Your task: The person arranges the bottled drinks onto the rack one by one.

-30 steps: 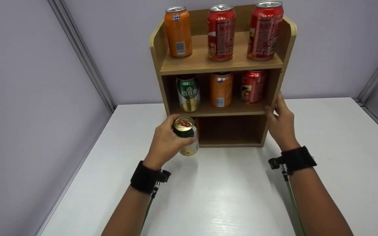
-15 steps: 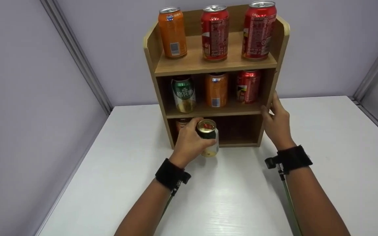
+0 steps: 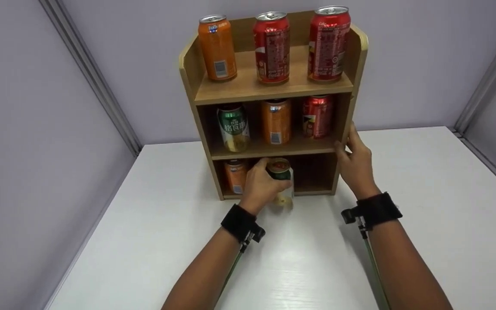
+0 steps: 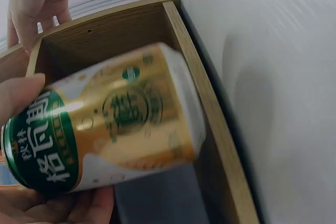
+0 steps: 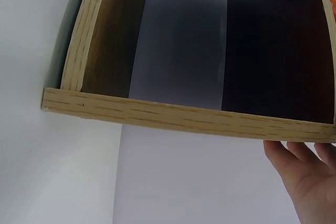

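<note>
Left hand (image 3: 260, 186) grips green can (image 3: 280, 181) | right hand (image 3: 354, 160) apparently flat against shelf (image 3: 347, 112)

The lower body of the green can (image 3: 281, 183) is covered by the left grip (image 3: 261, 186) in the head view, and its print is blurred in the left wrist view. Left of that grip, the orange can (image 3: 235, 176) is partly hidden. The right grip (image 5: 311, 180) is cut off by the frame edge.

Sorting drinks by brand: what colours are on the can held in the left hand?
Green, gold and white can, clearest in the left wrist view.
</note>
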Available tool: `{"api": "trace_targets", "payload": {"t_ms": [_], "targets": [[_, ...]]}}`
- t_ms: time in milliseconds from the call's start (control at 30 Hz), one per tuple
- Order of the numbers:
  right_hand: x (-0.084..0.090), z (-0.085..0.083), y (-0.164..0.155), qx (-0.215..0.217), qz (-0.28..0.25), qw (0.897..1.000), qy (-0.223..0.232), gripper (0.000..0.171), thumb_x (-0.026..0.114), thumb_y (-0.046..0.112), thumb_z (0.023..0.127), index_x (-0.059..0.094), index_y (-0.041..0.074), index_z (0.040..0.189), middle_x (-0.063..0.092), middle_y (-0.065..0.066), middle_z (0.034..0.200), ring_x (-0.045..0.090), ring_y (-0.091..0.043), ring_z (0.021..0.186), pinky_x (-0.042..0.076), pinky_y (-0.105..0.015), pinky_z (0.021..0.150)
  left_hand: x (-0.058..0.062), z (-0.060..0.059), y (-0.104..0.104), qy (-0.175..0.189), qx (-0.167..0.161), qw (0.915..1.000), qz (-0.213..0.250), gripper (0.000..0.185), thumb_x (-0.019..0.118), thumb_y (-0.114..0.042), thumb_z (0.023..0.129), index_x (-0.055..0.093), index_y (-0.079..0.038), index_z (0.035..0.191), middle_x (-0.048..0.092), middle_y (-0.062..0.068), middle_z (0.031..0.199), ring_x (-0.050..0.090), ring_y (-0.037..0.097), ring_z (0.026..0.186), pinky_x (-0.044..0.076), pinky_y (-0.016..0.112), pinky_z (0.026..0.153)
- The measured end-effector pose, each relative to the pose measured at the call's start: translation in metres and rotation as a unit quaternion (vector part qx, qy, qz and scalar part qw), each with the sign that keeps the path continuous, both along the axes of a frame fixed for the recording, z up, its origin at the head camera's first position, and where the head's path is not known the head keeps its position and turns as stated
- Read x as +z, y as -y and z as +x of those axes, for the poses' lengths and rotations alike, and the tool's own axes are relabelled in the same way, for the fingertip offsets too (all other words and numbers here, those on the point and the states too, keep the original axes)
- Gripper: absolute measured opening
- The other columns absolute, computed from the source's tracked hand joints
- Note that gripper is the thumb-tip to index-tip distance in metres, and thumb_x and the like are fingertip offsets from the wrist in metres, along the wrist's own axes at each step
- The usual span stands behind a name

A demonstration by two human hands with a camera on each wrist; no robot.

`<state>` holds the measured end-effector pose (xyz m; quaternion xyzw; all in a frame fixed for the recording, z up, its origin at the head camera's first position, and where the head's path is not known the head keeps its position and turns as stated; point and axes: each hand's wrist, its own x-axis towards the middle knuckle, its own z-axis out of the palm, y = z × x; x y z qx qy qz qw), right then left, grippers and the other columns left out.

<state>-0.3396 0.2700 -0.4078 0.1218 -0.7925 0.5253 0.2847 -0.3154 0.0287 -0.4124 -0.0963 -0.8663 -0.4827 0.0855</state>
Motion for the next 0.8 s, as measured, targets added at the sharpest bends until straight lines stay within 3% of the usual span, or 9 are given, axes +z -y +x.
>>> {"api": "trace_targets", "payload": {"t_ms": [100,300,567,800], "targets": [[-0.001,0.0,0.001,0.001,0.002,1.0,-0.004,0.061,0.051,0.013,0.102,0.024,0.023,0.155,0.035,-0.007,0.153,0.043,-0.031,0.131,0.045,-0.047,0.095,-0.004,-0.006,-0.005,0.002,0.002,0.9997,0.024,0.079,0.088,-0.022,0.069,0.05,-0.002,0.135,0.064,0.008,0.11,0.062,0.019,0.096,0.052,0.031,0.08],[-0.002,-0.001,0.001,-0.01,0.004,1.0,-0.014,0.06,0.051,0.01,0.101,0.027,0.022,0.155,0.039,-0.008,0.151,0.045,-0.031,0.13,0.047,-0.045,0.093,-0.011,-0.018,-0.013,0.008,0.028,0.9993,0.025,0.08,0.086,-0.024,0.071,0.046,0.005,0.134,0.062,0.012,0.111,0.061,0.022,0.097,0.051,0.031,0.081],[-0.002,0.001,0.003,-0.008,0.002,1.0,-0.015,0.06,0.052,0.009,0.101,0.028,0.018,0.155,0.039,-0.01,0.15,0.045,-0.031,0.129,0.047,-0.042,0.093,-0.014,-0.028,-0.016,-0.002,0.005,0.9994,0.035,0.064,0.085,-0.02,0.073,0.055,-0.001,0.126,0.063,0.007,0.109,0.061,0.02,0.098,0.051,0.031,0.082],[0.0,0.001,0.002,-0.015,0.002,1.0,-0.017,0.06,0.053,0.008,0.1,0.027,0.013,0.154,0.036,-0.012,0.152,0.044,-0.032,0.13,0.047,-0.043,0.093,-0.014,-0.034,-0.022,-0.007,0.009,0.9996,0.027,0.058,0.085,-0.021,0.074,0.058,-0.003,0.122,0.064,0.006,0.107,0.062,0.019,0.098,0.051,0.031,0.081]]}}
